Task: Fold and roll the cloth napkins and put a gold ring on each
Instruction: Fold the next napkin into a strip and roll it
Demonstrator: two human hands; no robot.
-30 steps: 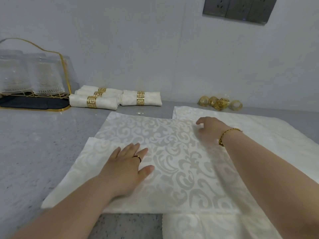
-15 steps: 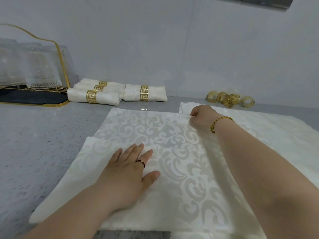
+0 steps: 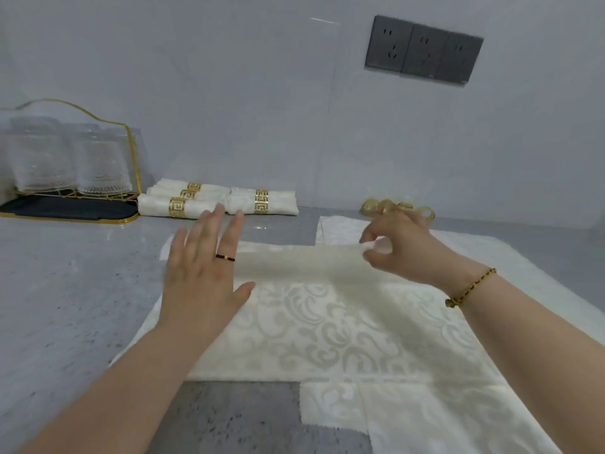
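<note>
In the head view the patterned napkin (image 3: 343, 322) lies on the table (image 3: 65, 290) in the middle, over spare napkins (image 3: 491, 421) showing at 5 o'clock, with its far edge raised in a soft fold. The right hand (image 3: 399, 247), at 2 o'clock of the cloth, pinches the far corner, I judge to bring this edge toward the person, while the left hand (image 3: 203, 276) at 10 o'clock is spread with straight fingers, probably to stop the cloth from sliding. Finished rolls (image 3: 216, 201) wait at 11 o'clock and loose gold rings (image 3: 376, 206) at 1 o'clock
</note>
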